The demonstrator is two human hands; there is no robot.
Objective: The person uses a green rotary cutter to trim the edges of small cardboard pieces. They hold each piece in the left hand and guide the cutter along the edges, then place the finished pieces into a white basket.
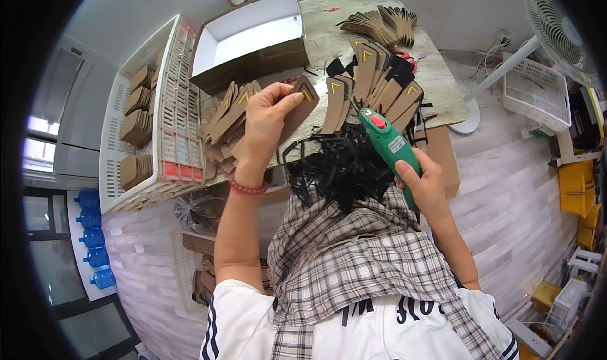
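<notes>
fingers, left hand (265,115): thumb and fingers are together, clamped on the side of a brown piece (300,115) near its top end.
fingers, right hand (425,178): they are wrapped around the green body of a cutter (390,146), thumb laid along it, behind the red button (379,122).
piece: it is held up over the near edge of the table (437,99), between the left pile (218,139) and the cutter, well apart from the blades.
cutter: its tip points away from the body, near the fan (365,66) of brown pieces; whether the blades are parted cannot be told.
strips (341,170): black, tangled, heaped at the table edge and on the checked apron (360,259).
good cutting: as a judgement, the piece wants a firm, flat pinch, its edge turned to the blades, fingertips well back from the line, the cutter moved slowly around the curve, and loose strips clear of the tip.
label (396,144): white, on the cutter; its print is too small to read.
piece mark: a yellow chevron, no letters seen.
shirt (373,338): white, with large dark letters, partly covered by the apron, so no full wording shows.
</notes>
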